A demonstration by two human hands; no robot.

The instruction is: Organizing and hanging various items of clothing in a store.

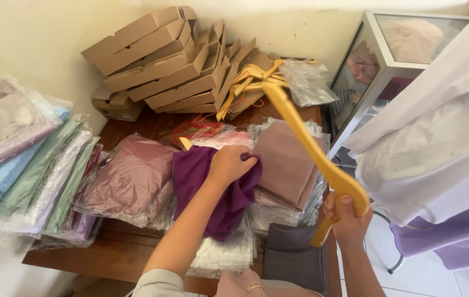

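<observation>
both hands [229, 164] [347, 220] near table edge [108, 261]

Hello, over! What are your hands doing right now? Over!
Left hand gripping purple cloth on the table. Right hand holding yellow wooden hanger, raised. Bagged fabrics crowd both sides. Over.

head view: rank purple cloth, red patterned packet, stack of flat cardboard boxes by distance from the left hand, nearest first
From the left hand:
1. Purple cloth: gripped in the hand, at the table's middle.
2. Red patterned packet: just beyond the hand, toward the wall.
3. Stack of flat cardboard boxes: farthest, against the back wall.
</observation>
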